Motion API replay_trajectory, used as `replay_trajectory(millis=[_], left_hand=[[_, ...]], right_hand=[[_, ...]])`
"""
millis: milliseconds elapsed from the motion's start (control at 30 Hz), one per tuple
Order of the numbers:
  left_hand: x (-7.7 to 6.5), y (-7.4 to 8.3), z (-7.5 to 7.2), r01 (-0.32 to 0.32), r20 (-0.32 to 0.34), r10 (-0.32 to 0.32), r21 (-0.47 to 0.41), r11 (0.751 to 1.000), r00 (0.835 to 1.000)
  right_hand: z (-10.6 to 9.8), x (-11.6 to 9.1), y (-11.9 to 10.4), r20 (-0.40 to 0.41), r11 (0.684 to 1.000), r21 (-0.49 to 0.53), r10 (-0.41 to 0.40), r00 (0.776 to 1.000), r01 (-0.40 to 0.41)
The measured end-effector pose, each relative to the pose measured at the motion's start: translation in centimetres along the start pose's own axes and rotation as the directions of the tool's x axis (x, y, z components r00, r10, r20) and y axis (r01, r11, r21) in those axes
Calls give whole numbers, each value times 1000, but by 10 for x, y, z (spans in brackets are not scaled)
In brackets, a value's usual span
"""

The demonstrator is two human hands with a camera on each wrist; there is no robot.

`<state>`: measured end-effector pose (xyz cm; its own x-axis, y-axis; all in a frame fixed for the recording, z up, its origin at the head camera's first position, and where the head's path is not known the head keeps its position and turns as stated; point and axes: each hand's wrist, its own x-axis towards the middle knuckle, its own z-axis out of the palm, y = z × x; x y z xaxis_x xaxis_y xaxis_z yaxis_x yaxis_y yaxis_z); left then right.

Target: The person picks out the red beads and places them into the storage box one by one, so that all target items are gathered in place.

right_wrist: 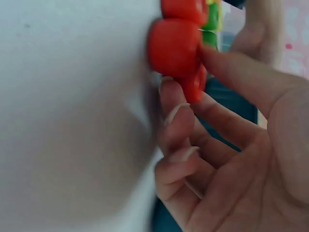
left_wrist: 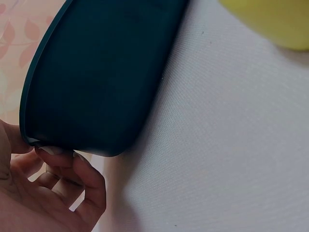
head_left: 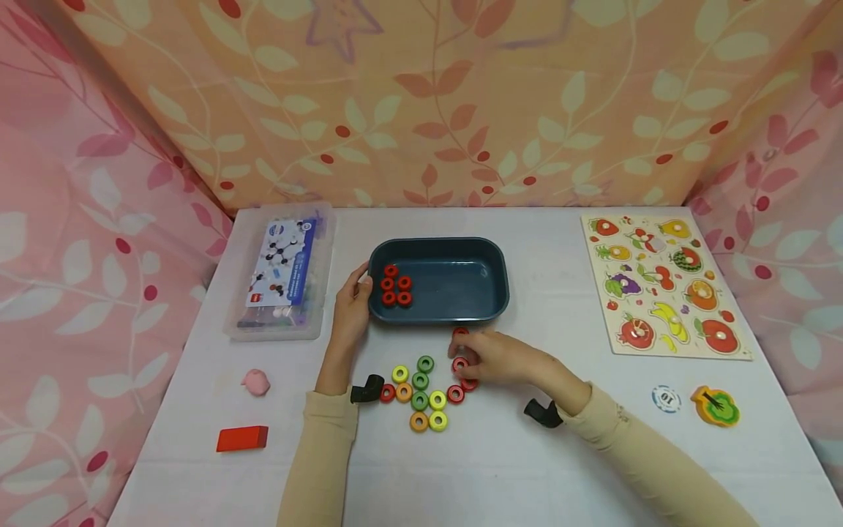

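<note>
My left hand [head_left: 352, 307] grips the left end of a dark blue tray [head_left: 448, 316], thumb at the rim and fingers curled against the outside wall in the left wrist view. Several red rings [head_left: 388, 284] lie in the tray's left part. Just in front of the tray, my right hand [head_left: 497, 356] is over a small group of red rings. Its thumb and fingertips pinch one red ring [right_wrist: 174, 46] in the right wrist view, with other red rings close against it. Left of this group lie green rings [head_left: 419, 380], yellow rings [head_left: 437, 421] and orange rings [head_left: 418, 421].
At the left stands a clear plastic case [head_left: 316, 293] with a printed card, behind a pink lump [head_left: 255, 382] and a red block [head_left: 241, 438]. A fruit puzzle board [head_left: 609, 293] lies at the right, with a round chip [head_left: 667, 399] and a tree-shaped piece [head_left: 716, 406] before it.
</note>
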<state>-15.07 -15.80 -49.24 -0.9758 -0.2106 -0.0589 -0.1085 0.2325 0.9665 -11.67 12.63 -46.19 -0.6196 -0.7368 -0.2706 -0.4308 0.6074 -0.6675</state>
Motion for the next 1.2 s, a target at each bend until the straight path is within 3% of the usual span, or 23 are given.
replay_trajectory(millis=[200,333,500,600,667,767,900,1100,1200], left_hand=[[0,0,-1,18,5,-18,-1,1000,1000],[0,1,-2,16,2,-16,1,1000,1000],[0,1,-2,13,7,-13,-4,1000,1000],[-3,6,-2,26,12,-25,-9,1000,1000],[-2,6,-2,27,11,-27,-11,1000,1000],[-1,1,-2,30,9,-30,-11,999,999],[-4,12,-4,47,30,-46,-22,999,998],[-13,35,-5,55,44,-54,-9,998,998],[-10,29,-4,56,37,-55,-9,998,998]], right_hand=[[7,6,1,-72,999,-2,-44,996,44],[4,8,-8,-158,993,4,-116,981,118],[-11,16,-21,-323,974,21,-209,923,227],[-22,25,-23,-408,970,39,-205,890,241],[-29,33,-22,-431,976,59,-163,887,208],[-37,48,-16,-417,991,86,-61,907,106],[-41,69,-6,-365,994,93,82,927,-51],[-35,91,2,-312,974,100,223,923,-202],[-33,97,-1,-320,968,125,248,914,-219]])
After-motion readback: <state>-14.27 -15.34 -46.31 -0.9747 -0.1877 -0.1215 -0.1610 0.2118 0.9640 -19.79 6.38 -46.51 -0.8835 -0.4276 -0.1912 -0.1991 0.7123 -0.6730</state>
